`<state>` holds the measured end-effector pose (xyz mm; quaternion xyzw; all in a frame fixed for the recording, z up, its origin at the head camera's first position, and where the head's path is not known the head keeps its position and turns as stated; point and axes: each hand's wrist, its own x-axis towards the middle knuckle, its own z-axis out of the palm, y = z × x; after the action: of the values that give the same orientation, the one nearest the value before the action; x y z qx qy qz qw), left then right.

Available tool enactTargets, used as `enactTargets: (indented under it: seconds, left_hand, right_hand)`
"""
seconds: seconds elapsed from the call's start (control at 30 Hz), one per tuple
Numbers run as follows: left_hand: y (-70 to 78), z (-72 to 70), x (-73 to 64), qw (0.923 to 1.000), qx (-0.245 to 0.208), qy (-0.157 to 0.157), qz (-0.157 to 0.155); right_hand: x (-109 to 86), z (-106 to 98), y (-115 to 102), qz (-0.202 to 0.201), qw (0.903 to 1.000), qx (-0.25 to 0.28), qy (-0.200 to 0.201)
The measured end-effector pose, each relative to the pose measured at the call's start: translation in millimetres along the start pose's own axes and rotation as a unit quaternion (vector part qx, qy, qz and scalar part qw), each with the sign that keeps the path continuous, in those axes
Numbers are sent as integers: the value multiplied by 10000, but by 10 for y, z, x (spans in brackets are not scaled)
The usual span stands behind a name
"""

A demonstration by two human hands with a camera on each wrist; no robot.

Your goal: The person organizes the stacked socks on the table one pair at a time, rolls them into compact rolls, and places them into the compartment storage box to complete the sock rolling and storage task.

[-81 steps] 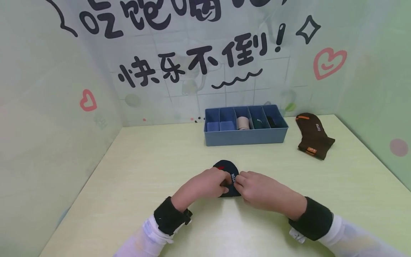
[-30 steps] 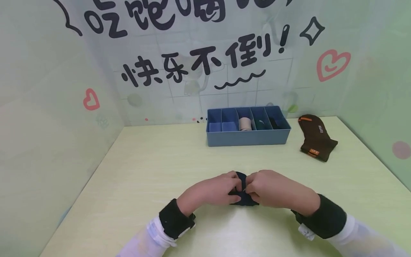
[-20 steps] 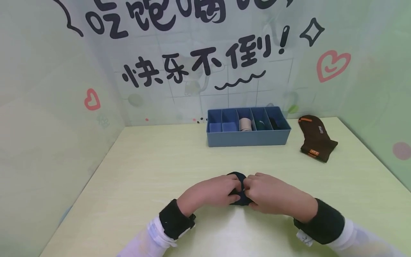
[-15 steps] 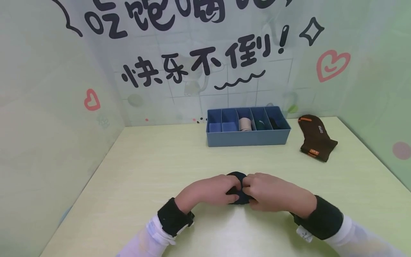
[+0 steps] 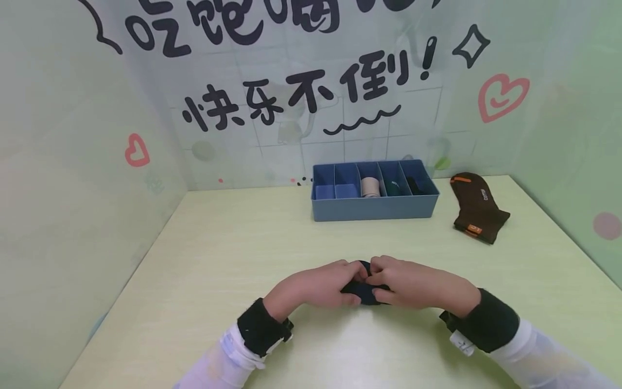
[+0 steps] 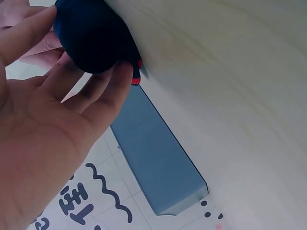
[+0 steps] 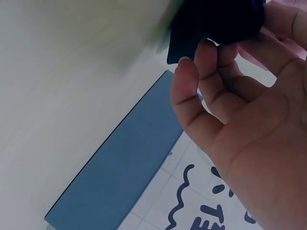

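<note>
A dark navy sock (image 5: 363,293), partly rolled up, lies on the table between both hands. The left wrist view shows the roll of the sock (image 6: 91,40) with a red-trimmed edge sticking out beneath it. My left hand (image 5: 323,283) grips the roll from the left, thumb on the near side and fingers on the far side. From the right, my right hand (image 5: 418,283) holds the other end with curled fingers. In the right wrist view a flat flap of the sock (image 7: 183,45) hangs past the fingertips. Fingers hide much of the roll.
Behind the hands stands a blue divided box (image 5: 374,209). A beige roll (image 5: 370,187) sits in its middle compartment, with dark green and black items in the two to the right. Brown socks (image 5: 478,208) lie flat at the right. Printed walls enclose the table (image 5: 233,243).
The sock lay flatter with its lettering showing; now it is rolled into a compact bundle slightly further right. Both hands shifted right with it. The box and brown socks stayed put.
</note>
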<state>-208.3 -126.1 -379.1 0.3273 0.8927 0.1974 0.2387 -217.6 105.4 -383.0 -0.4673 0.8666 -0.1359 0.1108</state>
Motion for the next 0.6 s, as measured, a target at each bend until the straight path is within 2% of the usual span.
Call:
enactTargets:
  seconds: [0.17,0.4,0.47,0.6]
  left_hand:
    - [9,8,7,9999,65,76,112]
    - [4,45,42,9990,138,186,384]
    - [6,55,41,9983,297,267,435]
    - [20,59,29,9964,633,373,422]
  right_hand:
    - [29,-3,-20,197,9997,122,-79]
    - [38,-15,-17,139,9986,346,372]
    - [28,-13,-27,30,9985,140,528]
    - [4,2,-72,-285,9936,-714,828]
